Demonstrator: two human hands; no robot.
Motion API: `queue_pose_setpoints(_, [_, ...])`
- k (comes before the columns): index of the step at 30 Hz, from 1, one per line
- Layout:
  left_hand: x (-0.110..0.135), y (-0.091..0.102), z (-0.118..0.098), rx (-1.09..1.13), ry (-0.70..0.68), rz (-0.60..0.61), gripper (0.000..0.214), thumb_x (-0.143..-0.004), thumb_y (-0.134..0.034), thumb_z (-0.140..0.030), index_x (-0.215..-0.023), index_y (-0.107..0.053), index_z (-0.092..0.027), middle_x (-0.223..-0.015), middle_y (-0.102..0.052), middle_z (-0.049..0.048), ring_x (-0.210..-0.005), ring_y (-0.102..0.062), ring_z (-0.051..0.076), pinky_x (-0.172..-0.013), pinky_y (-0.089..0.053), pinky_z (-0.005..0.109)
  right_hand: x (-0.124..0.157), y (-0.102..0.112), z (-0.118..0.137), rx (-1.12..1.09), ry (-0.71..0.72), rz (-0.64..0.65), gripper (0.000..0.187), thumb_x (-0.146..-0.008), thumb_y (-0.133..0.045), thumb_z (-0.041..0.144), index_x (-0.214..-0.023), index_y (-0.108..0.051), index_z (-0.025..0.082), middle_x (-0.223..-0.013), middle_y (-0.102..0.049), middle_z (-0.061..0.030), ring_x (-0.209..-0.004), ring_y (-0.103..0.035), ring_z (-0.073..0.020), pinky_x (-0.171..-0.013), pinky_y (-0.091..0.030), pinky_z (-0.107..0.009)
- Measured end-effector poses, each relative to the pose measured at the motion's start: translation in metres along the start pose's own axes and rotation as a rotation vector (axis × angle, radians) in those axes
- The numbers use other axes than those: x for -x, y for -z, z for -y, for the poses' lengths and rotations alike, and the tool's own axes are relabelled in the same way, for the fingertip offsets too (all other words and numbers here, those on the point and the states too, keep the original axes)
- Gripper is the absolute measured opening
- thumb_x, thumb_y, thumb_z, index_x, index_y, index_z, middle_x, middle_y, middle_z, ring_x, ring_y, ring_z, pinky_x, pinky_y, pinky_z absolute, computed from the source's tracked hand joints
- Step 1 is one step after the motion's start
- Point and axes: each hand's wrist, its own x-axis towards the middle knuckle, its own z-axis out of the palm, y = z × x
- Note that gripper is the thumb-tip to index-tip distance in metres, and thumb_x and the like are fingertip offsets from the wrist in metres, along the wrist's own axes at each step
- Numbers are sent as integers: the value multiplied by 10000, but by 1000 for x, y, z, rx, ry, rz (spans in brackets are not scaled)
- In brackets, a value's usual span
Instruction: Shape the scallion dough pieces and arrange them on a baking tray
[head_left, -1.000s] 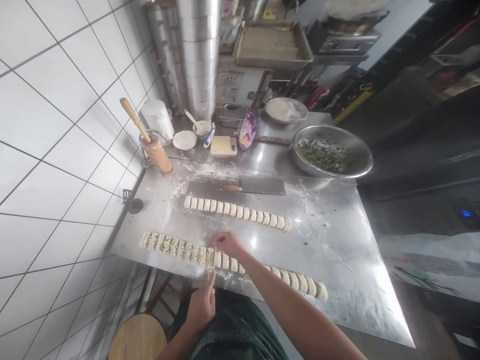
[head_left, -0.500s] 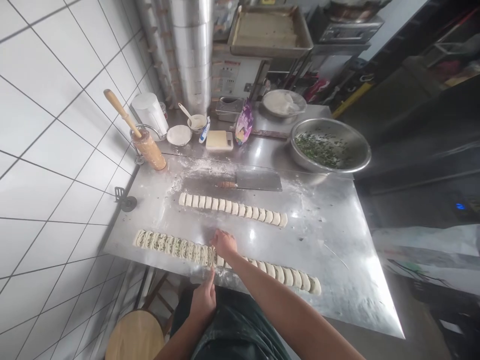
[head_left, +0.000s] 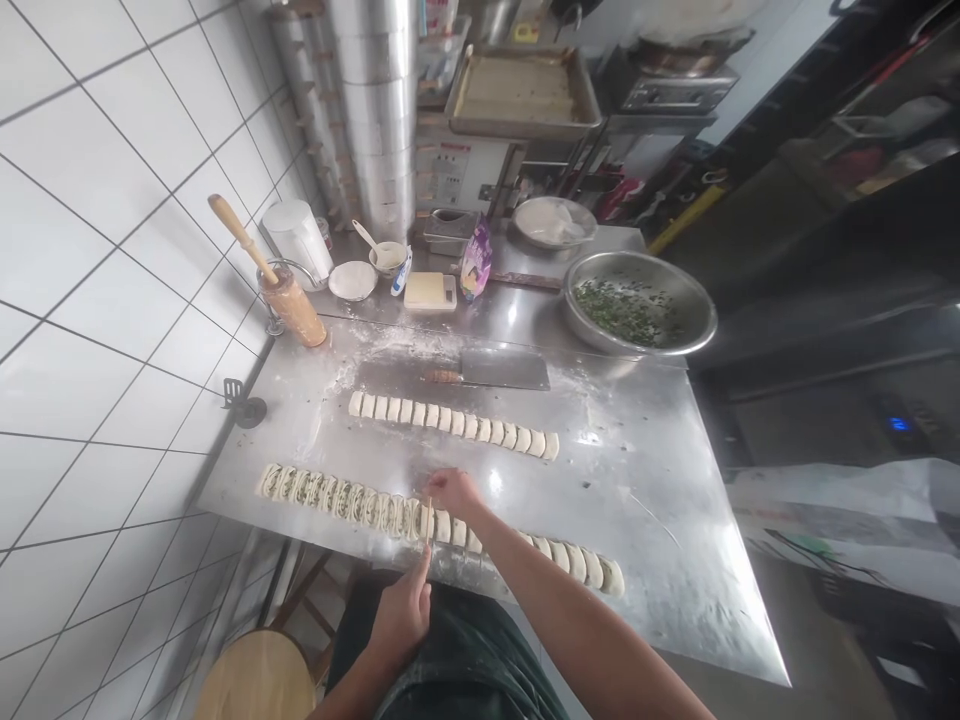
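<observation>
A long row of cut dough pieces (head_left: 341,497) lies along the table's near edge. Toward its left, the pieces are pressed open and show green filling; toward the right they are smooth and plain. My left hand (head_left: 403,608) is closed at the near side of the row, its index finger along the near end of a thin stick (head_left: 429,520), possibly a chopstick. At the far side, my right hand (head_left: 454,494) pinches the other end. The stick spans the row crosswise, where pressed and plain pieces meet. A second row of plain dough pieces (head_left: 454,422) lies farther back.
Behind the rows rests a cleaver (head_left: 504,369). A steel bowl of chopped greens (head_left: 690,335) stands at the back right, and a rolling pin (head_left: 296,312) at the left by the tiled wall. A stool (head_left: 255,680) is below the near edge.
The stick between my hands now shows plainly above the row, as my hands are slightly farther apart. The whole view has shifted a little.
</observation>
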Motion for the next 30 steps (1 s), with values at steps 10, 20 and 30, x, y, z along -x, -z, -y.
queue_pose_setpoints(10, [-4,-32,10,67,121,-61,647,-1008,-351,-200,-1653,-307,-234,-1465,-664,100,-1243,-708,251,-1107,-559,403,-6,-24,-6,135,-17,-142,254,-969,-685,424,-1044,-695,181,-1004,-716,-41,-1000,-668,-225,-979,-538,-476])
queue_pose_setpoints(20, [6,-19,3,53,19,-130,607,-1040,-372,-225,-1645,-326,-254,-1496,-640,88,-1306,-669,238,-1103,-568,407,8,-1,2,8,-15,6,249,-974,-697,406,-937,-714,160,-906,-730,-11,-807,-689,-165,-774,-601,-344])
queue_pose_setpoints(30, [10,-36,-41,-29,70,-56,706,-973,-361,-159,-1670,-255,-199,-1447,-668,148,-1200,-713,296,-1020,-605,441,28,15,-20,61,-8,19,270,-984,-680,420,-931,-701,156,-881,-709,-6,-788,-674,-161,-749,-591,-334])
